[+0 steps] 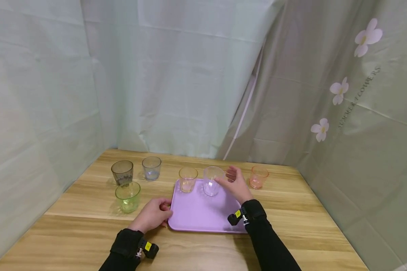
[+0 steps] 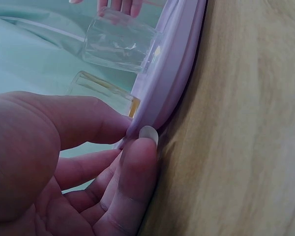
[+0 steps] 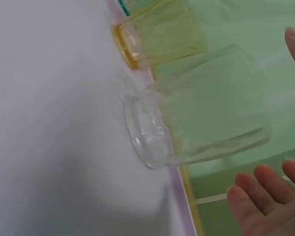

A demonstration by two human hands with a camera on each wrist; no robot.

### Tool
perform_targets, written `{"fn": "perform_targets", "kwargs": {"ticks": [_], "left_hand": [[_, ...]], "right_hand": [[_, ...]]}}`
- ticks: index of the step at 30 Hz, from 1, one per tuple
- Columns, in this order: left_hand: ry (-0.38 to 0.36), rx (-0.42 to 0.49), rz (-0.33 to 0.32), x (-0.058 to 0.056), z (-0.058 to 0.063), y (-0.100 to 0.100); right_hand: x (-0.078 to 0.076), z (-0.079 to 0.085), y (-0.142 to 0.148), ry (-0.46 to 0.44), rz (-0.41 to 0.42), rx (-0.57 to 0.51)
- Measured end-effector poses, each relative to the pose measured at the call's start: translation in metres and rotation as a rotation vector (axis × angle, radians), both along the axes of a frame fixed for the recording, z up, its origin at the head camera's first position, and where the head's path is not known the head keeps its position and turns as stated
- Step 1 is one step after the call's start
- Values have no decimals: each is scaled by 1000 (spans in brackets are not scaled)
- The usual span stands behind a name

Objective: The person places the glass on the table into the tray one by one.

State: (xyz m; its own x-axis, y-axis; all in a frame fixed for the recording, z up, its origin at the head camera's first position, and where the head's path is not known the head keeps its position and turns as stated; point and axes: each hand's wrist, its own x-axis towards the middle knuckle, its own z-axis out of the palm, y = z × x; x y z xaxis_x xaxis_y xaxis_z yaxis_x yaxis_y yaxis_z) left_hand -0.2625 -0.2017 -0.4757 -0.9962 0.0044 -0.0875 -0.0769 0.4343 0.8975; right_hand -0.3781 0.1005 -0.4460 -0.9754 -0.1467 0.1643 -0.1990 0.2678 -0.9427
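Note:
A purple tray [image 1: 203,216] lies on the wooden table, its left edge pinched between the thumb and fingers of my left hand [image 1: 153,215]. In the left wrist view, the thumb [image 2: 96,118] is over the rim and a fingertip sits at its underside. A clear glass [image 1: 213,184] stands upright on the tray's far part. My right hand [image 1: 236,183] is beside that glass, with thumb and fingers spread; the right wrist view shows a gap between the fingers [image 3: 265,194] and the glass. Left of the clear one, a yellow glass [image 1: 188,182] stands on the tray's far left corner.
An orange glass [image 1: 258,178] is on the table right of the tray. Off to the left stand a grey glass [image 1: 123,173], a bluish glass [image 1: 152,170] and a green glass [image 1: 127,198]. Curtains [image 1: 190,94] hang behind and along both sides of the table.

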Motion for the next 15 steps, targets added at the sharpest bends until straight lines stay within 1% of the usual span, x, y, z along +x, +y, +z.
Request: {"fn": "perform_targets", "kwargs": {"ticks": [3,8,15], "left_hand": [[-3,1,-2,-1,0,2],[-5,0,-10,-2,0,3],[14,1,-5,-1,-1,1]], "right_hand": [[-1,2,5,9,-8,-14],[-2,5,15,-3,-27,-38],[-5,11,21,8,-45,-72]]}}
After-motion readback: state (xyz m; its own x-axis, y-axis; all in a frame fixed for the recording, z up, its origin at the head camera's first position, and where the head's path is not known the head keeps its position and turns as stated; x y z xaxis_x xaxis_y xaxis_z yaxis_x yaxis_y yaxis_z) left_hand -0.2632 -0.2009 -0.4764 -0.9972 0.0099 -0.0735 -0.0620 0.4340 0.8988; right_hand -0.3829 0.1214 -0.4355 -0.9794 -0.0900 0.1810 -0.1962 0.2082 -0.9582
